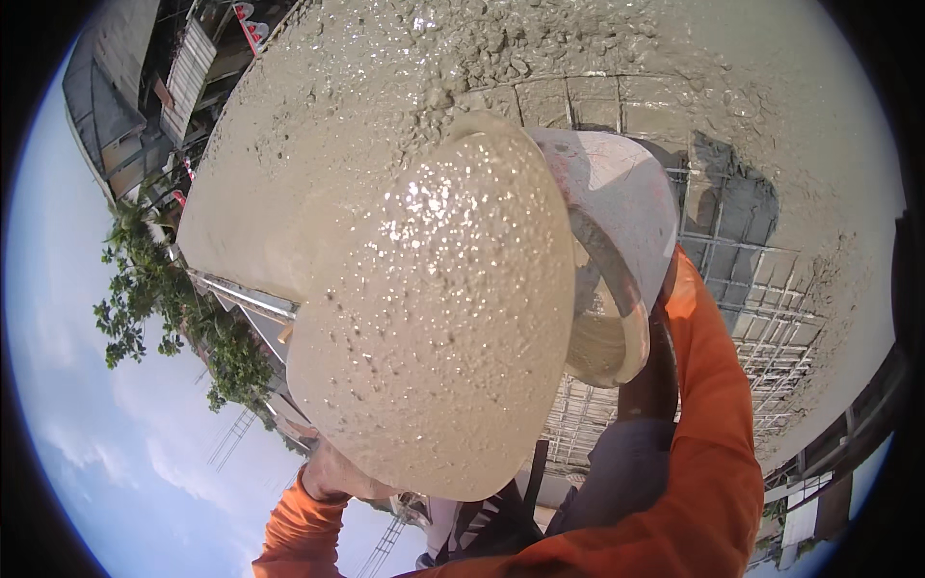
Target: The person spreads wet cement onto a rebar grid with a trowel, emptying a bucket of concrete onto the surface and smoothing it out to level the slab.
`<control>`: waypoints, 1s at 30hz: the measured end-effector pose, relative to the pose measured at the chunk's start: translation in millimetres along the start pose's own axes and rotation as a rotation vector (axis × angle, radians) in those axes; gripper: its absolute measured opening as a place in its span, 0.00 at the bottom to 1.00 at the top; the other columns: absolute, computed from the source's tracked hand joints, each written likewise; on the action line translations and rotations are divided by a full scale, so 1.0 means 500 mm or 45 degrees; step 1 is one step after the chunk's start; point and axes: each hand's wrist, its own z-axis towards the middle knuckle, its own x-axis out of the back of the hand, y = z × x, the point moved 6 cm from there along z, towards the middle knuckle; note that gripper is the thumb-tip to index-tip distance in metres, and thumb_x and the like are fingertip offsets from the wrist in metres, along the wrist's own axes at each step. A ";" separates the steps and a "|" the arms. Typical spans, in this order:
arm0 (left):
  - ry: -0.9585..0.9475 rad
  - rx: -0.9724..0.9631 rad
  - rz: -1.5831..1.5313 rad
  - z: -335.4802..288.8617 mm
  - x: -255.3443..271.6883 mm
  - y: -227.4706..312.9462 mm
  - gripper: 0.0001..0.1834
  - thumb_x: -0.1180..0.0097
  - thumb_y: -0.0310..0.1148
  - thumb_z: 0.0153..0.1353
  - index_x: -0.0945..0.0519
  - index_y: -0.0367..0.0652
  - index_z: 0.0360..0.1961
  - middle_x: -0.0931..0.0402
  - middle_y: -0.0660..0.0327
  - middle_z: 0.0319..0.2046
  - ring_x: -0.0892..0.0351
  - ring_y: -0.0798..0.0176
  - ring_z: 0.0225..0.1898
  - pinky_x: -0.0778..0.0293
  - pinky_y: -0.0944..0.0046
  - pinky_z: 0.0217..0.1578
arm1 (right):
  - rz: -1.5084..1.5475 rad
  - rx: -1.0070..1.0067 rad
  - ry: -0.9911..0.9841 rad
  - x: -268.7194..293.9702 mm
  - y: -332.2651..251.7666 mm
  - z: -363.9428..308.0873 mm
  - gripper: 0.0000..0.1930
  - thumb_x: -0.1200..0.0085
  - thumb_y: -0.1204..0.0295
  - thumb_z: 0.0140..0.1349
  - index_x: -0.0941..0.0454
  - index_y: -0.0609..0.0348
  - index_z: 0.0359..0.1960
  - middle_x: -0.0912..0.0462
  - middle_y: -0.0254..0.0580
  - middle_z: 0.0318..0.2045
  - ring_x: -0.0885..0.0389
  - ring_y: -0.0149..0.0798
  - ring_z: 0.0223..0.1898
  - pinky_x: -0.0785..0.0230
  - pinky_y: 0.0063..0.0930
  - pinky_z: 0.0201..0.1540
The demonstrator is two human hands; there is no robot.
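Note:
A large rounded vessel, apparently a bucket or pan full of wet concrete (434, 328), fills the middle of the view. Its grey-beige load glistens with bubbles and grit. My left hand (342, 472) is closed at its lower left edge, with the fingertips hidden beneath. Behind its right side sits a scuffed whitish bucket-like piece (626, 178), with a curved, concrete-smeared rim (636, 337) below. My right arm, in an orange sleeve (708, 385), reaches up to this piece. The right hand is hidden behind it, so its grip does not show.
Wet concrete (260, 202) spreads across the slab beyond, lumpy near the top. Steel reinforcing mesh (771, 356) lies exposed at the right, beside a dark grey patch (737, 202). Grey trousers (626, 472) show below. Leafy branches (183, 289) and roofs stand past the slab's left edge.

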 end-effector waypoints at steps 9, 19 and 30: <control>-0.225 -0.020 -0.229 0.418 -0.063 0.009 0.13 0.35 0.33 0.44 0.26 0.39 0.25 0.31 0.68 0.20 0.35 0.73 0.21 0.36 0.71 0.23 | 0.078 0.247 0.066 0.039 -0.125 0.060 0.36 0.52 0.55 0.60 0.57 0.47 0.66 0.38 0.41 0.55 0.38 0.39 0.53 0.42 0.36 0.54; 0.229 -0.147 -0.308 0.552 -0.015 -0.073 0.18 0.38 0.43 0.50 0.25 0.38 0.32 0.30 0.65 0.21 0.33 0.70 0.24 0.35 0.68 0.25 | 0.082 0.268 0.079 -0.051 -0.158 0.017 0.38 0.51 0.57 0.61 0.61 0.47 0.67 0.39 0.43 0.56 0.39 0.40 0.54 0.43 0.36 0.56; 0.450 0.078 -1.186 0.657 0.066 -0.315 0.16 0.49 0.32 0.57 0.30 0.32 0.43 0.25 0.55 0.36 0.23 0.58 0.34 0.27 0.60 0.36 | -0.578 0.414 -0.072 -0.310 -0.152 -0.031 0.44 0.39 0.55 0.50 0.51 0.59 0.63 0.42 0.49 0.57 0.42 0.40 0.59 0.40 0.36 0.56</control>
